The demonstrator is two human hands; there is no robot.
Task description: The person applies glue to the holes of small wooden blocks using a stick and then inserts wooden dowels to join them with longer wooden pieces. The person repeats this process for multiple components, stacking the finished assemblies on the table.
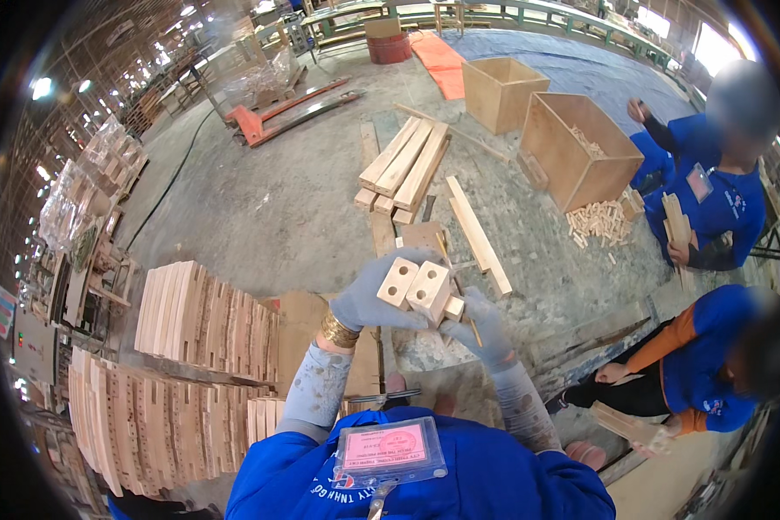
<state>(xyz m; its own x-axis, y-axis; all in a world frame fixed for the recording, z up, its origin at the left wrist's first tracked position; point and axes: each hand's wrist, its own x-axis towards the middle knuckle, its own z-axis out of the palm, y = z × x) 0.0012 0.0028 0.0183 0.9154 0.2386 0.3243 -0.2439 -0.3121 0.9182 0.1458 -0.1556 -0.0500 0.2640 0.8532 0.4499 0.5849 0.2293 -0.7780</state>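
Note:
Two pale wooden pieces (pixel 428 288) are held side by side in front of me, end faces up, each with two round drilled holes. Wrapped round their left side is my left hand (pixel 374 293), in a grey glove. My right hand (pixel 484 331), also gloved, is closed at their lower right, by a small square wooden peg (pixel 453 307). A thin yellowish stick (pixel 476 333) shows at its fingers; whether it is gripped I cannot tell. Beyond the hands, a stack of wooden boards (pixel 405 165) lies on the floor, with two long narrow strips (pixel 478 234) to its right.
Stacked drilled wooden parts (pixel 208 316) stand at my left. A pile of short dowels (pixel 600 224) lies by an open wooden box (pixel 572 156). Two co-workers in blue (pixel 728 191) hold wood pieces at the right. An orange pallet jack (pixel 253 126) stands far left.

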